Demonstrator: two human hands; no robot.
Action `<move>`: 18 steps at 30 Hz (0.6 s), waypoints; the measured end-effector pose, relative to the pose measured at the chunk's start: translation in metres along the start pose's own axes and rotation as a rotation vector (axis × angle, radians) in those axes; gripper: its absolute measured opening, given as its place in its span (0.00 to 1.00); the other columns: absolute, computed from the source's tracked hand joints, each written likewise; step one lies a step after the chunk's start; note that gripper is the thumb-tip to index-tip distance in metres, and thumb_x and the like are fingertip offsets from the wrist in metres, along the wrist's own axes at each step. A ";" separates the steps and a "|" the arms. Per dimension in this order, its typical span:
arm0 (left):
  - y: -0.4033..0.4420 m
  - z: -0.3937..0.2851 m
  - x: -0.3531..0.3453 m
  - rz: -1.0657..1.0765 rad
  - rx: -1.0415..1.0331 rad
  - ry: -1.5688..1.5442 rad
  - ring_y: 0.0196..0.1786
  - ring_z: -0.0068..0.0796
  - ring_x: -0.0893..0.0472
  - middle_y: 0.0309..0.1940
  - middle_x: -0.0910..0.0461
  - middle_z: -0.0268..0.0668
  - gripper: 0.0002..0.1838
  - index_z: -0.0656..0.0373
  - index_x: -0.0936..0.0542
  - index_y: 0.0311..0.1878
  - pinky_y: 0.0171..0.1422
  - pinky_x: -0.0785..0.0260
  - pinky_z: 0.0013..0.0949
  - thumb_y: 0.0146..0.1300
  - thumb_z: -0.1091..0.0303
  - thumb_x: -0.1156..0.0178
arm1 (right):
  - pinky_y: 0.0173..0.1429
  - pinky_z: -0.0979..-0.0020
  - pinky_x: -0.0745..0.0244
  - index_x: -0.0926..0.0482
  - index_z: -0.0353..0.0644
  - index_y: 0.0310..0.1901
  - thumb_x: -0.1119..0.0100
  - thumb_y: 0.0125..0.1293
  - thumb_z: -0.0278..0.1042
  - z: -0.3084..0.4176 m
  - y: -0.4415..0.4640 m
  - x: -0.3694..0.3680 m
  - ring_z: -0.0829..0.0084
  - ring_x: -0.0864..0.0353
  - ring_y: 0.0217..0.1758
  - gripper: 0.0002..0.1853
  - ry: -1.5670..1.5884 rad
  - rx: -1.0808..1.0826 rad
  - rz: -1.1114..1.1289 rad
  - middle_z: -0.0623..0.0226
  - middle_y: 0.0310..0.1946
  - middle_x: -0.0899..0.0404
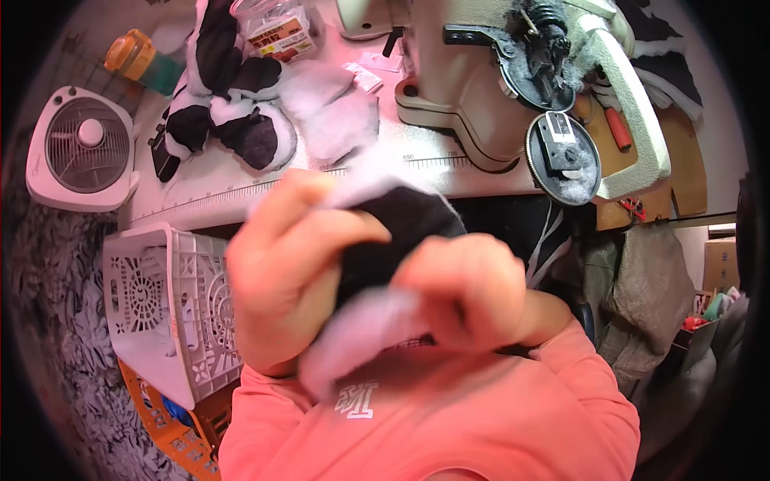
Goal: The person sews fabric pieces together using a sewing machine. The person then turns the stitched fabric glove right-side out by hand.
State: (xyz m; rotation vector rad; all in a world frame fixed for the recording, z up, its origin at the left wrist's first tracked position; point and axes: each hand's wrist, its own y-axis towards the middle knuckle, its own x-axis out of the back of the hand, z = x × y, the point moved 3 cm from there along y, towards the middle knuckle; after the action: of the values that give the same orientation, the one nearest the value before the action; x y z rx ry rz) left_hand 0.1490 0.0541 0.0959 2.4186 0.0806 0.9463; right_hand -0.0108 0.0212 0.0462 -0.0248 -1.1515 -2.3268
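Note:
A black fabric piece (pixel 413 215) with white fluffy edges is held up in front of my chest, between both hands. My left hand (pixel 289 272) is curled around its left side, thumb and fingers pinching the cloth. On the other side, my right hand (pixel 469 293) has its fingers closed on the lower right part of the piece. Both hands are smeared by motion, and a white fleecy flap hangs below them. Whether the piece is a finished item I cannot tell.
On the white table (pixel 216 188) lie more black-and-white fleece pieces (pixel 249 132) and a clear plastic jar (pixel 277 32). A sewing machine (pixel 481 96) with lint-covered discs stands right. Left are a fan (pixel 84 148), a bottle (pixel 140 60) and a white plastic crate (pixel 180 313).

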 end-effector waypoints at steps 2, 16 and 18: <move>-0.007 0.005 -0.009 0.031 0.003 -0.060 0.35 0.40 0.21 0.37 0.23 0.45 0.16 0.66 0.18 0.39 0.39 0.29 0.31 0.47 0.90 0.47 | 0.29 0.71 0.25 0.23 0.34 0.40 0.34 0.61 0.21 -0.007 -0.004 0.004 0.69 0.20 0.24 0.08 -0.022 -0.233 -0.204 0.62 0.28 0.22; -0.014 0.015 -0.043 0.263 0.012 -0.207 0.36 0.48 0.21 0.41 0.25 0.48 0.08 0.67 0.24 0.40 0.39 0.27 0.38 0.57 0.80 0.41 | 0.32 0.77 0.28 0.21 0.32 0.40 0.30 0.62 0.26 -0.014 -0.029 0.031 0.79 0.24 0.26 0.11 -0.065 -0.322 -0.199 0.66 0.28 0.22; -0.012 0.014 -0.044 0.300 0.000 -0.197 0.36 0.49 0.21 0.41 0.25 0.48 0.09 0.67 0.24 0.41 0.39 0.27 0.39 0.56 0.81 0.40 | 0.33 0.73 0.28 0.20 0.32 0.39 0.27 0.58 0.27 -0.014 -0.026 0.035 0.73 0.23 0.27 0.12 -0.005 -0.277 -0.178 0.63 0.28 0.21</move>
State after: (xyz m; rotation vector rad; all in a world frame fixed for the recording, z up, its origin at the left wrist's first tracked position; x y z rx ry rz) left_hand 0.1263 0.0471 0.0541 2.5547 -0.3628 0.8244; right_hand -0.0502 0.0072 0.0270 -0.0295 -0.8550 -2.6298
